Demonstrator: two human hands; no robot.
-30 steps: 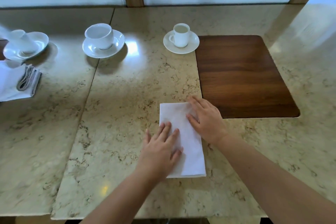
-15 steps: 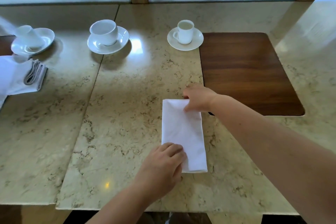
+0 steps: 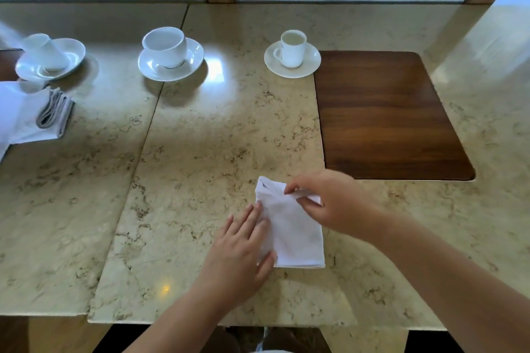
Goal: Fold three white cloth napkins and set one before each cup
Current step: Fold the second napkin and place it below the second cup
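A white cloth napkin [image 3: 295, 233], folded into a narrow strip, lies on the marble table near the front edge. My right hand [image 3: 329, 200] pinches its far end and has lifted it back toward me. My left hand [image 3: 243, 246] lies flat with fingers spread on the napkin's left edge, pressing it down. Three white cups on saucers stand along the back: a left cup [image 3: 46, 51], a wide middle cup [image 3: 166, 46] and a small right cup [image 3: 292, 47]. More white napkins [image 3: 25, 114] lie stacked at the far left, before the left cup.
A dark wooden inlay [image 3: 387, 117] is set into the table at the right, just beyond my right hand. A seam [image 3: 152, 117] runs between two marble slabs left of the napkin. The table's front edge [image 3: 200, 322] is close below my forearms.
My right hand has gripped the napkin's far end and drawn it up and toward me, so the strip is shorter. My left hand moved from the near end to lie flat on the left edge.
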